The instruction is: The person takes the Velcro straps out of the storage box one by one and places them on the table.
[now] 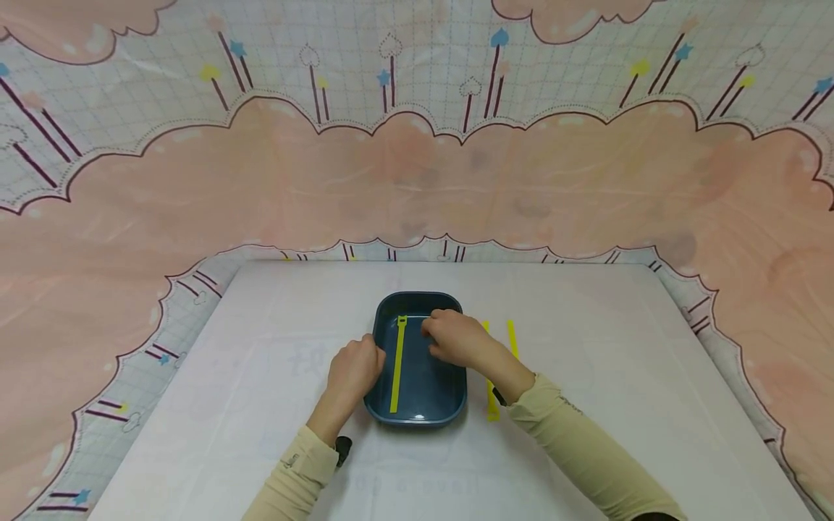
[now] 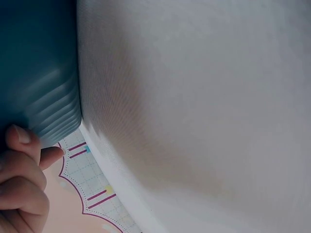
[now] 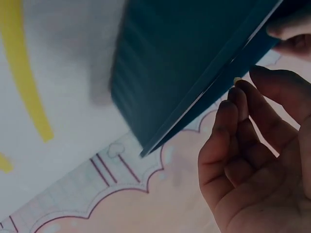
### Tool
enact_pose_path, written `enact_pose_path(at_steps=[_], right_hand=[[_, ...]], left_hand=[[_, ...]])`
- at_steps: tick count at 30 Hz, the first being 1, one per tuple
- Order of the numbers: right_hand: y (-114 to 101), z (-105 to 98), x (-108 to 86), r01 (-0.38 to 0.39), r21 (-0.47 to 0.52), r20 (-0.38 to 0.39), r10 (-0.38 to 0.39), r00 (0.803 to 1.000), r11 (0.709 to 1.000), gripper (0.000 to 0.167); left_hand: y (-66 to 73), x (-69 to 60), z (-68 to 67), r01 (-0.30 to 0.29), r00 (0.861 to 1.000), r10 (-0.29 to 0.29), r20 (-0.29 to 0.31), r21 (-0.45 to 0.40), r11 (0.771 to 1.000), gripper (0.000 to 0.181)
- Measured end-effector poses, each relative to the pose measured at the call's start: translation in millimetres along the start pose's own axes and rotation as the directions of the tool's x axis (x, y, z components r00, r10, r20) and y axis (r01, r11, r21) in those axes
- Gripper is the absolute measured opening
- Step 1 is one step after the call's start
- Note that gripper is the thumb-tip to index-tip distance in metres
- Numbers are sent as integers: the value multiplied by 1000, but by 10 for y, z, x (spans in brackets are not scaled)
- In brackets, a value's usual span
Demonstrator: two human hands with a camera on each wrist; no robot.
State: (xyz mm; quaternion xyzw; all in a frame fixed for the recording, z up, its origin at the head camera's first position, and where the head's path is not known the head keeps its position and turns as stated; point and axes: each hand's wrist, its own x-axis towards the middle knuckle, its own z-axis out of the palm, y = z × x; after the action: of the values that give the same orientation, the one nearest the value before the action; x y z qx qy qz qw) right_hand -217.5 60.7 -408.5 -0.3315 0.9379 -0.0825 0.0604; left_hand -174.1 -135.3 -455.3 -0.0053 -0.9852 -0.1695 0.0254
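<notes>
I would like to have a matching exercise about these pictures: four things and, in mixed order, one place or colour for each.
1. Left hand
2. Right hand
3. Tray
4. Two yellow cable ties

A. Dark blue
B. On the white tabletop, to the right of the tray
C. Over the tray's far right part
D. At the tray's left rim

Pairs: 1-D, 2-C, 3-A, 4-B

Flat yellow strap point(image 1: 397, 369) roughly lengthwise inside dark-blue tray point(image 1: 430, 387)
</notes>
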Motion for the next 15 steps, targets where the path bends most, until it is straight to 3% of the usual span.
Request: enact_pose_path(at_steps=[6, 15], right_hand=[[-130, 61, 98, 54, -37, 23, -53, 998, 998, 24], [-291, 129, 216, 62, -89, 98, -53, 994, 994, 30]], left_hand=[[-2, -5, -3, -8, 1000, 8, -3, -1, 1000, 18], [-5, -8, -13, -14, 1000, 14, 4, 9, 1000, 19]])
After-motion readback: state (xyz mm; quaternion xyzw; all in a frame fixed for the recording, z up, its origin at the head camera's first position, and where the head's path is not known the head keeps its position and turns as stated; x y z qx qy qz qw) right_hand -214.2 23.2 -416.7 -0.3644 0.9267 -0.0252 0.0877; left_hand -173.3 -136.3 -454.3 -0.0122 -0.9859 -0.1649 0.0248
